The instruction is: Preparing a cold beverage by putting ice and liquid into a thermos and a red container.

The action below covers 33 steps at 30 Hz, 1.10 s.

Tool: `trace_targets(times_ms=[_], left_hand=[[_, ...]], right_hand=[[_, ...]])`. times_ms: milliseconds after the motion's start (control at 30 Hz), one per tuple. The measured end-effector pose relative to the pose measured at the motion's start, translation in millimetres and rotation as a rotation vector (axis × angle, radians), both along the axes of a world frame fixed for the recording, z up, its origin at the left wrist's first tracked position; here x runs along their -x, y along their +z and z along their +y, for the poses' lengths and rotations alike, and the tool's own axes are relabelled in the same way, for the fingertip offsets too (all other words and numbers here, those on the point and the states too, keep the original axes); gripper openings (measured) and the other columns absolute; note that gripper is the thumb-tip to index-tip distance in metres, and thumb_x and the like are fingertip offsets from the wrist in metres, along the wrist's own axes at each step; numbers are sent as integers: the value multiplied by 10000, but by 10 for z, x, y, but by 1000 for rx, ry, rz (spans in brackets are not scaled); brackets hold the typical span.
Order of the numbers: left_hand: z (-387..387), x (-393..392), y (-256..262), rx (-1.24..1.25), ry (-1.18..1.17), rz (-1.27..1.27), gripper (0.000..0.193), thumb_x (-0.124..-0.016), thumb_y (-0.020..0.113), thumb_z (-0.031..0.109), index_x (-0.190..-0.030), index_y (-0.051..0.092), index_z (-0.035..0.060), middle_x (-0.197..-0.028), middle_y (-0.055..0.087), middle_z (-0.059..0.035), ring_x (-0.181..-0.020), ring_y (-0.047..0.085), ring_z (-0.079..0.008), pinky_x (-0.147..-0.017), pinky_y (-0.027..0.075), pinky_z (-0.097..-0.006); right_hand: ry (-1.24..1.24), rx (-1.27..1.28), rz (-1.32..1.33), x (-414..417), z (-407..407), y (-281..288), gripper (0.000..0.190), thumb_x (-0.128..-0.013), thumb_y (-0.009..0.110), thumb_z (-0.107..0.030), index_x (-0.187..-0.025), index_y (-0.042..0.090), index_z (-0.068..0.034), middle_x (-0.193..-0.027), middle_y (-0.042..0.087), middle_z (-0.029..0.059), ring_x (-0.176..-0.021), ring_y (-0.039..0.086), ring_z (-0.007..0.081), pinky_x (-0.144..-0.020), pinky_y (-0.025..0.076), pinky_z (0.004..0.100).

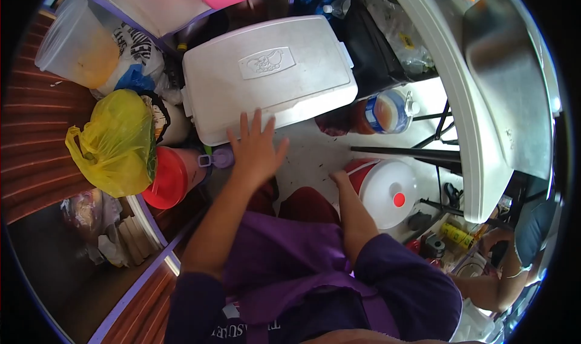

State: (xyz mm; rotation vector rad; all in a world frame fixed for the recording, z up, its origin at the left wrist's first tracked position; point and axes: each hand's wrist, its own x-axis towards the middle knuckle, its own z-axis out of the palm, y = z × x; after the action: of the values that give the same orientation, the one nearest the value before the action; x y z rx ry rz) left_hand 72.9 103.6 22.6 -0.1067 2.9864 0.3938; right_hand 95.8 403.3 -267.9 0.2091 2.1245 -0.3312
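Observation:
My left hand [256,149] is held out flat with its fingers spread and holds nothing. Its fingertips overlap the near edge of a large white cooler box [268,76], whose lid is closed; whether they touch it is unclear. Beside that wrist is a lilac bottle cap with a loop handle [222,158]. My right hand [338,177], seen end-on and small, is beside a red drink cooler jug [356,169] with a round white lid [386,194]. Its fingers are mostly hidden, so its grip cannot be made out.
Left are a yellow plastic bag [120,144], a red-lidded container [165,178] and a clear plastic tub [79,49]. A large bottle of reddish liquid [386,112] stands on the floor right. A white folding table [485,162] borders the right; another person's arm [490,289] is behind it.

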Motion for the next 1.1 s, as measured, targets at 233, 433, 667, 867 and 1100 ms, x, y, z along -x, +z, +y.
trace_targets(times_ms=[233, 433, 667, 867, 1100], left_hand=[[-439, 557, -752, 55, 442, -103, 1054, -454, 786, 428, -1349, 266, 223, -1439, 120, -104, -1317, 86, -358, -988, 142, -606], [-628, 479, -835, 72, 361, -43, 1183, -339, 811, 462, -1356, 233, 291, -1444, 107, -87, -1314, 101, -358, -1007, 126, -570], [-676, 561, -747, 87, 295, -90, 1179, -338, 806, 484, -1356, 241, 298, -1450, 95, -89, -1317, 83, -365, -1042, 106, -510], [-754, 629, -875, 118, 259, -1, 1207, -314, 797, 510, -1360, 234, 296, -1445, 108, -100, -1313, 102, -370, -1038, 141, -512], [-803, 773, -899, 140, 280, 9, 1212, -321, 794, 519, -1364, 219, 294, -1444, 114, -103, -1312, 100, -371, -1041, 141, -504]], right_hand=[[-1234, 697, 927, 1787, -633, 1339, 736, -711, 623, -473, -1289, 373, -92, -1242, 406, 200, -1119, 413, 333, -935, 336, 384], [-1529, 229, 856, 2174, -1196, 1503, 842, -640, 640, -562, -1322, 315, -188, -1326, 226, 148, -1113, 397, 373, -859, 421, 443], [-1518, 212, 844, 2199, -1242, 1637, 806, -665, 618, -551, -1322, 309, -202, -1318, 249, 131, -1086, 417, 383, -874, 424, 449], [-1448, 153, 835, 2319, -1260, 1595, 817, -690, 583, -573, -1341, 263, -197, -1310, 259, 152, -1063, 450, 401, -869, 421, 457], [-1389, 236, 789, 2517, -1264, 1544, 895, -667, 581, -617, -1359, 217, -180, -1312, 236, 174, -1054, 462, 404, -851, 431, 462]])
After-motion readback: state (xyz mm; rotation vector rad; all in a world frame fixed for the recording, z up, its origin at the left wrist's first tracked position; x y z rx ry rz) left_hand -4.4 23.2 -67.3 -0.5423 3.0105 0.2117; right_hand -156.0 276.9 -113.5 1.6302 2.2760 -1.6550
